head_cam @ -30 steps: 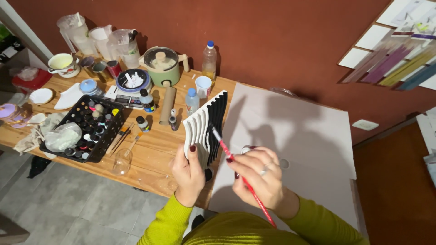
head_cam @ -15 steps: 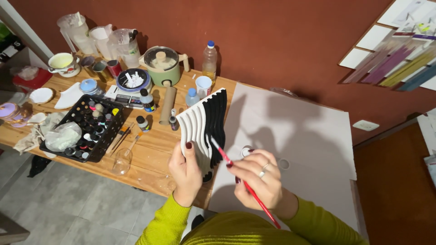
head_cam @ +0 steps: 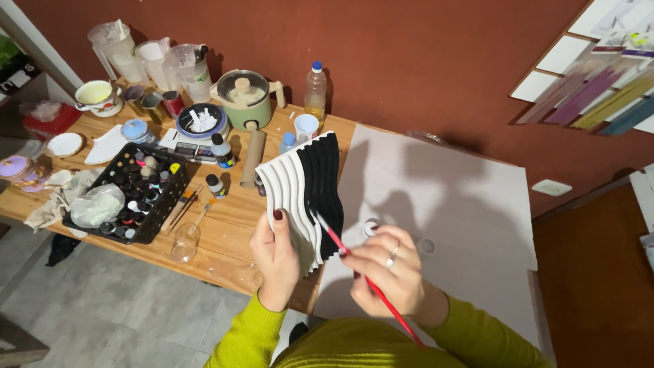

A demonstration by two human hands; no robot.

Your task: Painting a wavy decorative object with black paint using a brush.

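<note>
Your left hand (head_cam: 276, 255) grips the wavy ribbed panel (head_cam: 303, 194); your right hand (head_cam: 388, 276) pinches the red brush (head_cam: 364, 279). A tilt could smear black paint onto the 4 or so white ribs.

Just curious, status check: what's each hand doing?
Left hand holds wavy ribbed panel. Right hand holds red paintbrush, tip on panel. Nothing blocking.

A long wooden bench (head_cam: 225, 235) is standing against a deep red-brown painted wall (head_cam: 422, 61). Grey stone-look floor tiles (head_cam: 122, 313) are lying beneath it, while soft light is casting shadows across a large pale grey sheet (head_cam: 470, 197).
</note>
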